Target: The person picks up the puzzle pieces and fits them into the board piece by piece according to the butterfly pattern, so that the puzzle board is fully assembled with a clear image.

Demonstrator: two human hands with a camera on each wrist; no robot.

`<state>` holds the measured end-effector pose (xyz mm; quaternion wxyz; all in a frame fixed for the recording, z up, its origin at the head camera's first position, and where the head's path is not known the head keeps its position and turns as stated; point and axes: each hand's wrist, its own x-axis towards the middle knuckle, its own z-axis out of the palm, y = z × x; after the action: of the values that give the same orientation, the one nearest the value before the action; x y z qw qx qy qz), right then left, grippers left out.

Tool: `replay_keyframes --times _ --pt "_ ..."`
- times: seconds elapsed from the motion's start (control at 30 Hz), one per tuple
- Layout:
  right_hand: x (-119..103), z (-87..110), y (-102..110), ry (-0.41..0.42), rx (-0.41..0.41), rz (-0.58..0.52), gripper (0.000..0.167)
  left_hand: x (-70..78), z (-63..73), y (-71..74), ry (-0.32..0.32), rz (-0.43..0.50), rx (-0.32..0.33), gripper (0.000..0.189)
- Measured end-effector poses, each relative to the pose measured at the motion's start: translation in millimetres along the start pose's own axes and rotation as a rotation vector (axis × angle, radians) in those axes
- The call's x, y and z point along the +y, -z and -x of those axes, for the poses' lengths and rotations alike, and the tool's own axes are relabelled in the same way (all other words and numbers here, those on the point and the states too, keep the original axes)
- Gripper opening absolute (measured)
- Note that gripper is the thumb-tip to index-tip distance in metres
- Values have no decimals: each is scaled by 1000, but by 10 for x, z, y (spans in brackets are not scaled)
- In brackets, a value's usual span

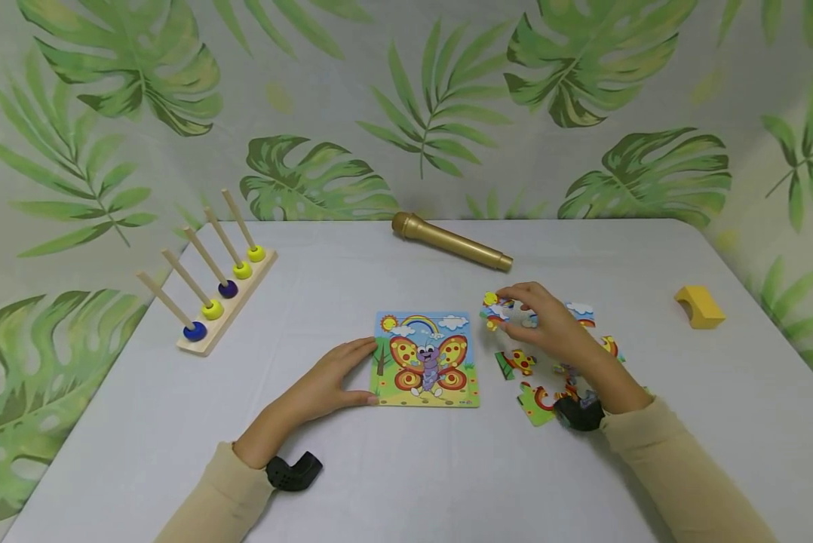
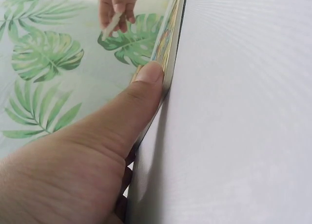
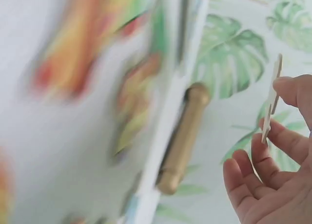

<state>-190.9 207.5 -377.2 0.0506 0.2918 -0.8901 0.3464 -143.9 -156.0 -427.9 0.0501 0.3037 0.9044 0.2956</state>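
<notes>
A butterfly puzzle picture board (image 1: 427, 360) lies flat in the middle of the table, showing a sun, rainbow and clouds. My left hand (image 1: 328, 377) rests at its left side, thumb touching the lower left corner and fingers along the left edge. In the left wrist view, the thumb of my left hand (image 2: 105, 121) lies straight against the board's edge (image 2: 170, 53). To the right, my right hand (image 1: 545, 320) pinches a puzzle piece (image 1: 493, 309) above the table. The right wrist view shows this thin puzzle piece (image 3: 273, 97) edge-on between thumb and fingers.
Loose puzzle pieces (image 1: 534, 403) lie under and around my right forearm. A gold toy microphone (image 1: 454, 241) lies behind the board. A wooden peg stand (image 1: 233, 302) with coloured beads stands at the left, and a yellow arch block (image 1: 700, 308) at the right.
</notes>
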Motion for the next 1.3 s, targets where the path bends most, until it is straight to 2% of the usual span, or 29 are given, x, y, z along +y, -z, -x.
replay_keyframes --times 0.1,0.27,0.43,0.5,0.6,0.7,0.83,1.1,1.3 --pt "-199 -65 -10 57 32 -36 44 0 2 0 -2 1 1 85" --pt "-495 -221 -125 103 42 -126 46 -4 4 -1 -8 4 2 84" --pt "-617 -390 -378 133 5 -177 47 -10 2 0 -12 11 -1 84" --pt "-650 -440 -494 114 -19 -184 47 -10 2 2 -12 15 -4 84" --pt "-685 -491 -655 55 -69 -189 47 -6 3 7 -14 18 -4 83" --pt "-685 -519 -790 -14 -131 -149 46 -5 6 7 -15 20 -3 83" --pt "-633 -546 -913 -42 -182 -95 45 -3 9 7 -14 18 -1 83" --pt "-565 -598 -1035 -10 -177 35 43 6 11 17 -18 14 0 82" --pt "-531 -629 -1077 -38 -165 54 44 9 12 20 -14 18 -4 81"
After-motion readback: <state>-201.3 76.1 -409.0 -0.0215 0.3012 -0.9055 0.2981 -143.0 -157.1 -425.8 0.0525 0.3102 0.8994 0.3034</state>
